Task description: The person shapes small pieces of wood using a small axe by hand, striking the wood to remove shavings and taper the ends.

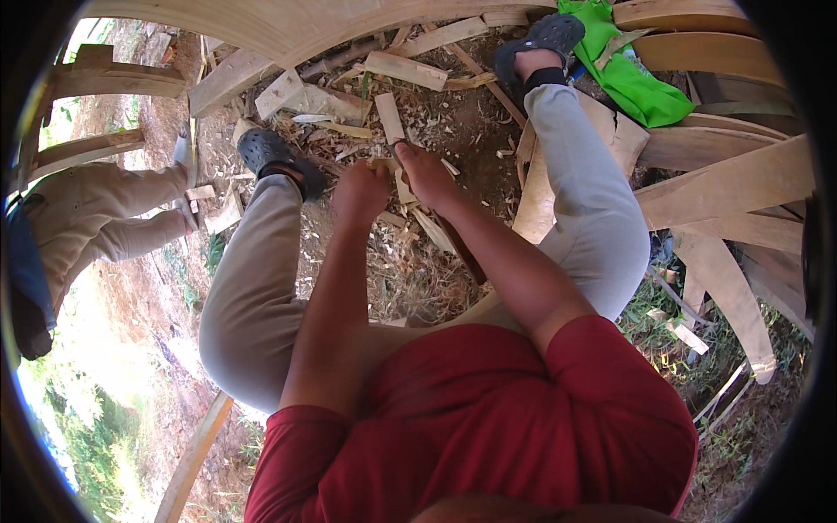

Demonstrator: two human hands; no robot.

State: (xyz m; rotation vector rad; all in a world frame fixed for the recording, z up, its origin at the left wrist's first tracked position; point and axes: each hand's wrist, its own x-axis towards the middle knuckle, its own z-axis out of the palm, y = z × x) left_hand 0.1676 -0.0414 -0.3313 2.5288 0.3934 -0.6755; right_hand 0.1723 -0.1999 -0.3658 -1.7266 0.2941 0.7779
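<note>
Between my spread knees, my left hand (360, 192) is closed in a fist; what it grips, if anything, is hidden. Just right of it, my right hand (425, 177) is wrapped around a long dark brown handle (464, 251), which runs back beneath my right forearm. The handle's far end by my thumb is too small to make out. A pale narrow wood strip (389, 115) lies just beyond my hands and passes close to the right hand's fingers; whether they touch it I cannot tell.
Wood offcuts (405, 70) and shavings litter the ground. A large curved wooden piece (288, 26) spans the far side. Curved planks (728, 187) and a green bag (632, 83) are at right. Another person's legs (109, 209) are at left.
</note>
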